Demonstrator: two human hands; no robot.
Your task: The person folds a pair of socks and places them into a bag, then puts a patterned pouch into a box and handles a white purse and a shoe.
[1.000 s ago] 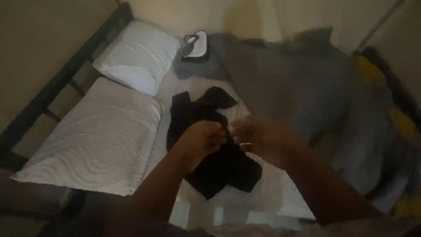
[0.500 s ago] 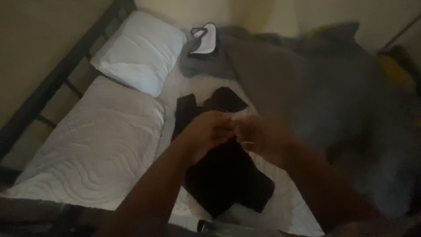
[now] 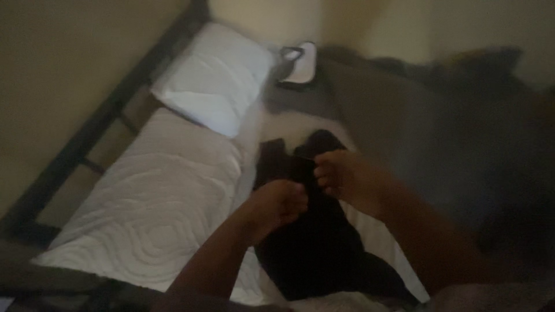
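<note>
The dim bed [image 3: 347,219] carries a black garment [image 3: 318,248] near its middle. Your left hand [image 3: 277,202] and right hand [image 3: 347,176] have fingers curled shut on its upper edge. In this gloom, a loose pinch could let the cloth slip.

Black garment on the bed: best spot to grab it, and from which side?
Probably the upper edge of the black garment, where the left hand and right hand are now. Come from above: it lies flat and limp on the white sheet, so pinch up a fold.

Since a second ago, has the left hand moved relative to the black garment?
Yes. The left hand has dropped lower on the black garment, apart from the right hand.
</note>
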